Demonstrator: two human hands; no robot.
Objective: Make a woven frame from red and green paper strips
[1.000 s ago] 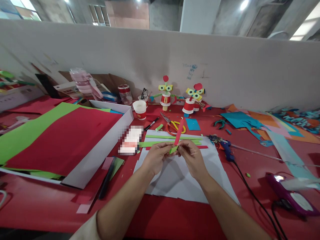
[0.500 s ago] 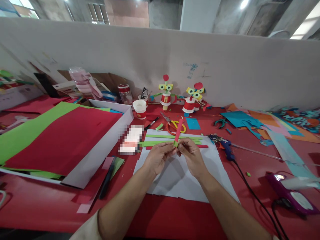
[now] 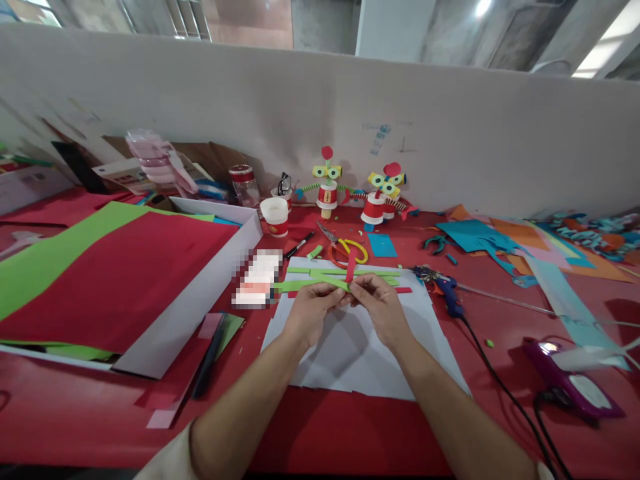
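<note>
My left hand (image 3: 311,312) and my right hand (image 3: 379,308) meet above a white sheet (image 3: 360,360), fingertips pinched together. Between them they hold a red paper strip (image 3: 351,261) and a green paper strip (image 3: 327,279) where the two cross. The red strip points away from me, while the green one slants off to the left. Fingers hide the joint itself. Behind the hands, more green strips (image 3: 290,287) and a red strip (image 3: 404,290) lie across the sheet. Scissors with red and yellow handles (image 3: 357,251) rest just beyond the sheet.
At left is a white box (image 3: 187,293) with red and green sheets. A glue gun (image 3: 453,297) lies right of the white sheet, its cord trailing forward past a purple power strip (image 3: 575,387). Paper cups (image 3: 275,217) and cup figures (image 3: 327,193) stand near the wall.
The held green strip has swung out to the left, over the left fingers. The red strip has tipped lower and appears shorter. Both hands stay close together; the view has shifted slightly.
</note>
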